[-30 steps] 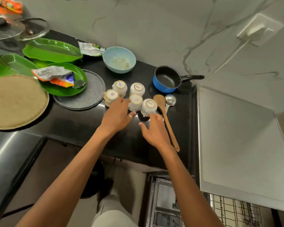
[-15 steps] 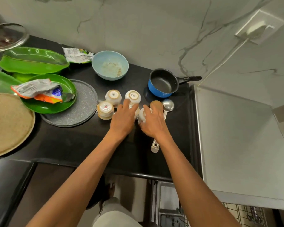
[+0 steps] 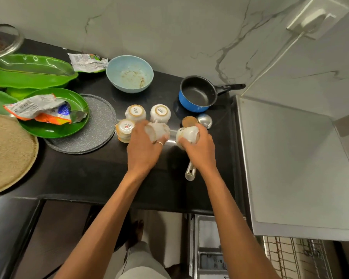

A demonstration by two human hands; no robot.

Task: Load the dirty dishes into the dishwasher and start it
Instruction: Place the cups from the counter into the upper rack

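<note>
Several small white cups stand upside down on the black counter (image 3: 85, 178). My left hand (image 3: 144, 150) grips one cup (image 3: 156, 131), lifted and tilted. My right hand (image 3: 199, 150) grips another cup (image 3: 187, 134), also tipped on its side. Three cups remain inverted: two at the back (image 3: 135, 112) (image 3: 160, 112) and one (image 3: 125, 128) by my left hand. A wooden spoon (image 3: 189, 121) and a metal ladle (image 3: 204, 120) lie under my right hand. The open dishwasher (image 3: 209, 246) shows below the counter edge.
A blue saucepan (image 3: 197, 95) and a light blue bowl (image 3: 129, 74) sit near the wall. Green plates (image 3: 30, 72), wrappers (image 3: 40, 108), a grey tray (image 3: 97, 127) and a round woven mat (image 3: 6, 152) fill the left. A steel surface (image 3: 290, 164) lies right, a wire rack (image 3: 302, 256) below it.
Both hands reached onto the cups, closed round one each and lifted them off the counter, tilting them. The view shifted slightly.
</note>
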